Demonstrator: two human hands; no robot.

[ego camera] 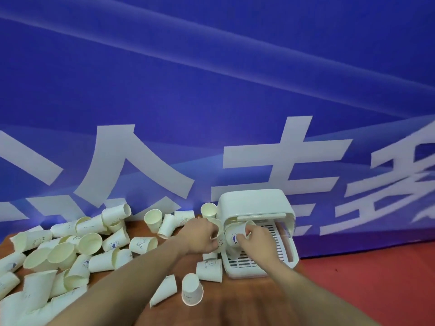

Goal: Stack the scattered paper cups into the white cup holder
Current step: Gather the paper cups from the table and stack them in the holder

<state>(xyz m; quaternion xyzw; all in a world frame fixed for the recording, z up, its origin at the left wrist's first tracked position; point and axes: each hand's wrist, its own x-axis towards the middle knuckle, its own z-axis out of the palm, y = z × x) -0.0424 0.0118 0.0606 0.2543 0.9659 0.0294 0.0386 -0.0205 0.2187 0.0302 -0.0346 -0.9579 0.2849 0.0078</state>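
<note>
Reaching over the wooden table (247, 309), both hands are meeting at the mouth of the white cup holder (256, 205), which is sitting at the table's far right edge against the blue banner (211, 78). The left hand (200, 236) is curling its fingers round a paper cup (217, 234), though its fingertips are hiding behind the cup and the knuckles are covering most of the grip. The right hand (255, 241) is pinching a second cup (233, 236) lying on its side over the holder's slotted tray (275, 241); how far that cup is resting on the tray is hard to make out. The holder's hood is shadowing its interior, so anything stacked inside is not showing. Loose cups (70, 250) are lying scattered and overlapping across the left of the table, some cut off by the left edge of the view. Print on the cups is too blurred to read.
</note>
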